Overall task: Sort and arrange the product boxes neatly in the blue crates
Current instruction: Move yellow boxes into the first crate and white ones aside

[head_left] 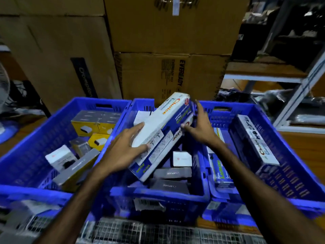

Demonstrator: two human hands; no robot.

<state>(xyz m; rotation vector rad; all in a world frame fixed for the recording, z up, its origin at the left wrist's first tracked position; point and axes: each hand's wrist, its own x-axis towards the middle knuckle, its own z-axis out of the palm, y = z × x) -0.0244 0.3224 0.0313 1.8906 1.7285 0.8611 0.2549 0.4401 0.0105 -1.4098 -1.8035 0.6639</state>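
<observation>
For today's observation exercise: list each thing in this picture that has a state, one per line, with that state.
Long Choice box: tilted, held over the middle crate.
Left hand: fingers flat on the box.
Right hand: gripping its far edge.
Grey Lapcare boxes: lying flat.
Right crate's Choice box: leaning against its wall.

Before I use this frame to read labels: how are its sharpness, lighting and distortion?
Head view: dim room, with a saturated blue glow on the crate rims. Wide-angle bending curves the crate walls and the shelf frame. Motion blur smears the bottom edge and the right hand. The left hand and the long box both hands hold are sharper; its larger print is legible.
</observation>
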